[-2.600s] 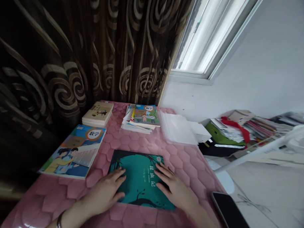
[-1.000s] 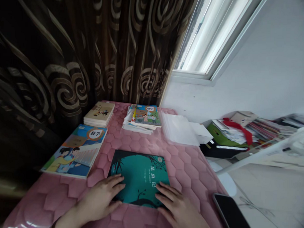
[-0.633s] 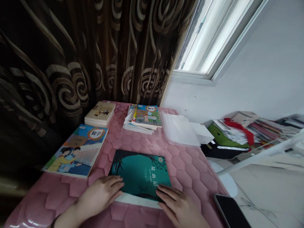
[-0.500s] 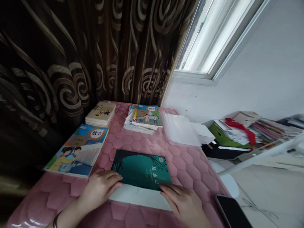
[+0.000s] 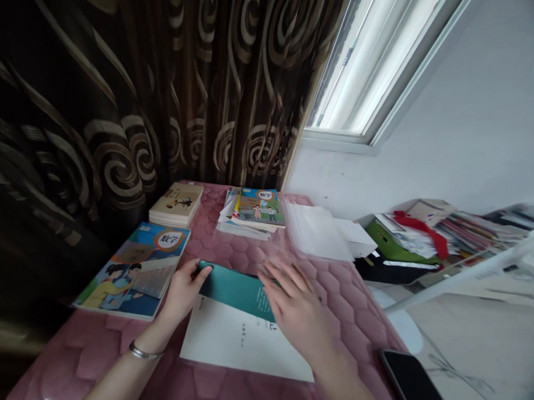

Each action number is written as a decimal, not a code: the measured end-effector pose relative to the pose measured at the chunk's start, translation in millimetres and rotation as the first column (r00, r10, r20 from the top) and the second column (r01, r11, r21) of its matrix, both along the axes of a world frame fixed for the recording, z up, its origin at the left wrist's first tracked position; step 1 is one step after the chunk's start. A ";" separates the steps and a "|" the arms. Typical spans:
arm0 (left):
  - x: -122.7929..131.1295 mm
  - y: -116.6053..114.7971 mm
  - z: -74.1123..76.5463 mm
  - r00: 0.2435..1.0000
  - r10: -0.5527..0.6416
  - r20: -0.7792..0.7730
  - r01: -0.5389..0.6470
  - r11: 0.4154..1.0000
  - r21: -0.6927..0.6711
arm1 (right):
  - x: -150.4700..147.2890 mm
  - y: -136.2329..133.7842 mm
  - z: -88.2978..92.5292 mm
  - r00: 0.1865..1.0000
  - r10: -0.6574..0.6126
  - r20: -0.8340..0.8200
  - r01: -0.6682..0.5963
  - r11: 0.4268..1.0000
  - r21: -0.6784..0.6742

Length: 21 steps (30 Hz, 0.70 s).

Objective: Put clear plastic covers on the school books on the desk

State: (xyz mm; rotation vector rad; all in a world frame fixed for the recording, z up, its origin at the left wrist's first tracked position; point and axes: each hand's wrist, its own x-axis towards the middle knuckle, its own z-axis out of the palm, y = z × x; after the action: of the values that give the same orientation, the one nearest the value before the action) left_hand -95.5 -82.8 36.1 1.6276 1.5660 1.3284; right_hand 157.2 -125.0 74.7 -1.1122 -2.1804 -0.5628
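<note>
In front of me a book with a dark green cover lies on the table, its white title page [image 5: 244, 345] facing up. The green cover flap [image 5: 233, 289] is folded back along the far side of that page. My left hand [image 5: 185, 290], with a silver bracelet at the wrist, pinches the flap's left end between thumb and fingers. My right hand [image 5: 296, 309] is over the flap's right part, fingers stretched out and a little blurred; whether it presses on the cover I cannot tell. Left of the book is a blue maths textbook [image 5: 137, 271].
A stack of tan books [image 5: 177, 205] and a pile topped by another maths book [image 5: 260, 208] stand at the back. Clear plastic sleeves [image 5: 316, 231] and a white box [image 5: 357, 238] lie to their right. A phone [image 5: 412, 383] rests at the right edge of the pink padded tabletop [image 5: 346, 296].
The green cover has swung open away from me, baring the white page. My left hand went up to the flap's far left end; my right hand moved away from me over the cover.
</note>
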 end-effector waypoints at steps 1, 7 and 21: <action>2.6 6.4 1.5 1.000 0.004 -0.004 -0.004 1.000 0.008 | -13.0 3.3 0.9 0.999 0.039 0.006 -0.039 0.999 -0.005; 7.0 38.4 -13.2 1.000 -0.019 0.007 0.019 1.000 -0.012 | -75.1 30.2 -23.4 0.995 0.070 0.073 -0.054 0.979 -0.194; -7.4 106.9 -36.7 0.948 0.107 -0.298 -0.189 0.946 -0.262 | -78.6 39.3 -67.1 1.000 0.008 -0.013 -0.011 0.966 -0.258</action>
State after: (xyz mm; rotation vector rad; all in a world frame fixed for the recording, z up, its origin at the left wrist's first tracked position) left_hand -103.0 24.1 -0.6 1.5877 1.9825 0.9095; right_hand 78.6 -85.6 7.6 -1.2339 -2.2943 -0.2699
